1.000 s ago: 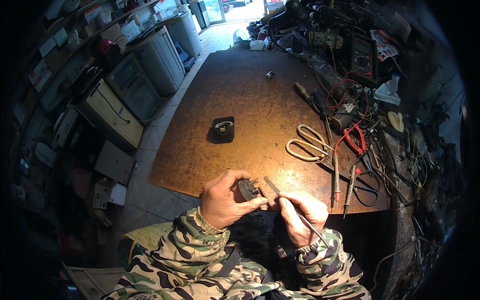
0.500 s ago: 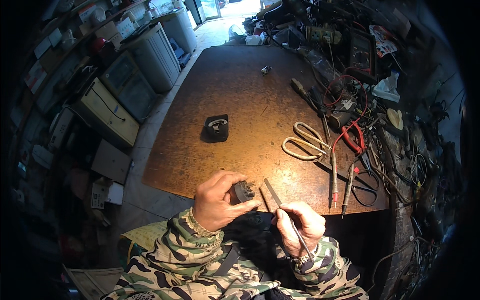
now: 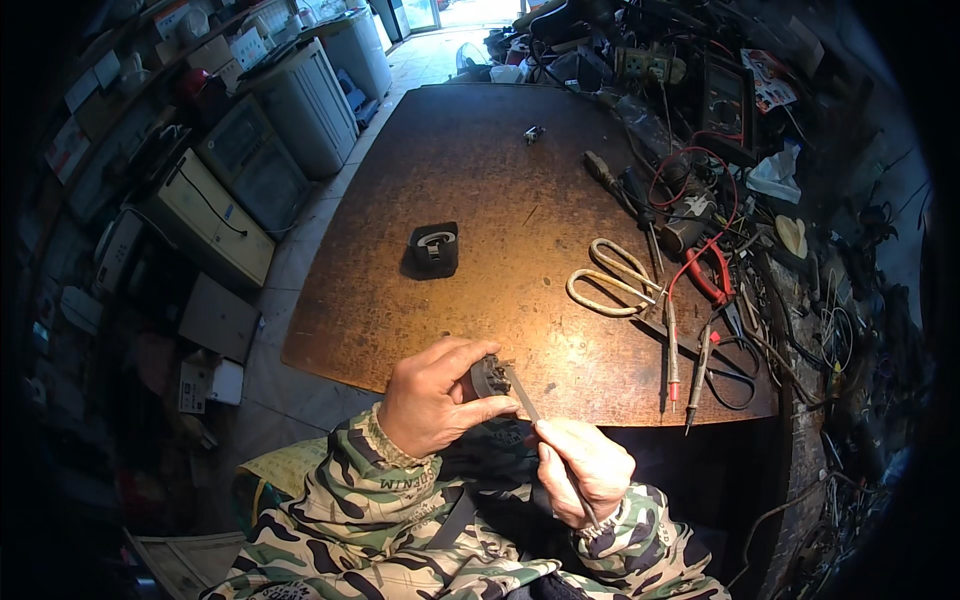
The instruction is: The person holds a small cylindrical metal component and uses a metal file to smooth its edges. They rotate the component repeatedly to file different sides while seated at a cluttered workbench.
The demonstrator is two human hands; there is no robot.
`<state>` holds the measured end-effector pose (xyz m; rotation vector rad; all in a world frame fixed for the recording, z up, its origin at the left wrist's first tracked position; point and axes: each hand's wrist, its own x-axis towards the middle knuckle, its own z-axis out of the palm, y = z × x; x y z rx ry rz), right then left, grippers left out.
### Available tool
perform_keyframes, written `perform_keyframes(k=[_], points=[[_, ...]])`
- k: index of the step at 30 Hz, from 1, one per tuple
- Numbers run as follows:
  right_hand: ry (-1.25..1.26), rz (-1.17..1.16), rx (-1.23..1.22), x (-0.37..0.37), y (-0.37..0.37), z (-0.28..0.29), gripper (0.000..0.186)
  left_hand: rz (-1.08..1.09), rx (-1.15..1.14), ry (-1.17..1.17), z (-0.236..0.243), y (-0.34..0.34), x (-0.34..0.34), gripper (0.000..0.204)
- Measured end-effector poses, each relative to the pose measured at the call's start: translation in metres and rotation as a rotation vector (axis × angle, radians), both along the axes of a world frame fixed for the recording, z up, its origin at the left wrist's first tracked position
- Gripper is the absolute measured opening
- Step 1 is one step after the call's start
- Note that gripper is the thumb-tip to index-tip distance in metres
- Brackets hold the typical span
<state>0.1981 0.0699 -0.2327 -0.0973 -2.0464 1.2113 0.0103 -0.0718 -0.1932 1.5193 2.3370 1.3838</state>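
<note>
At the near edge of the wooden table, my left hand (image 3: 428,395) grips a small dark component (image 3: 489,376) with metal prongs between thumb and fingers. My right hand (image 3: 578,465) is closed on a long, thin flat metal file (image 3: 524,398), whose tip touches or nearly touches the component's prongs. A black square housing (image 3: 436,250) with a pale ring in it sits mid-table, and a small metal part (image 3: 534,133) lies farther back. To the right are large tan-handled scissors (image 3: 606,292), meter probes (image 3: 673,375) and red-handled pliers (image 3: 713,275).
The worn table (image 3: 370,180) has screwdrivers (image 3: 600,180) on its right and a multimeter (image 3: 727,110) among tangled cables, tools and clutter. Along the left stand appliances (image 3: 215,215), cartons and shelves on a tiled floor (image 3: 270,408). A glazed doorway (image 3: 420,12) is at the back.
My right hand has shifted left and lower in the picture, bringing the file's tip onto or close to the component's prongs. My left hand has moved slightly left, still gripping the component.
</note>
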Motion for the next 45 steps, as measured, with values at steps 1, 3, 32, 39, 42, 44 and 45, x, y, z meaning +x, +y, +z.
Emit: perform_keyframes(k=[1, 3, 32, 39, 42, 44, 45], points=[[-0.003, -0.017, 0.009, 0.001, -0.003, 0.0, 0.032, 0.001, -0.002, 0.008, 0.001, 0.001, 0.001, 0.06], [0.008, -0.051, 0.048, 0.0, -0.006, 0.004, 0.031, 0.012, -0.004, 0.032, 0.002, 0.003, 0.002, 0.059], [-0.161, 0.052, -0.241, 0.009, 0.028, 0.032, 0.017, -0.17, -0.043, 0.002, 0.004, -0.002, -0.003, 0.058], [-0.079, 0.159, -0.004, -0.01, 0.046, 0.033, 0.023, -0.193, -0.074, 0.041, 0.009, 0.0, -0.002, 0.052], [-0.097, 0.184, -0.006, -0.024, 0.047, 0.031, 0.024, -0.193, -0.057, 0.02, 0.006, 0.002, -0.003, 0.051], [-0.088, 0.186, 0.012, -0.025, 0.047, 0.03, 0.023, -0.19, -0.062, 0.044, 0.009, 0.001, -0.003, 0.052], [-0.071, 0.18, 0.042, -0.021, 0.048, 0.028, 0.023, -0.188, -0.065, 0.056, 0.01, 0.001, -0.003, 0.052]])
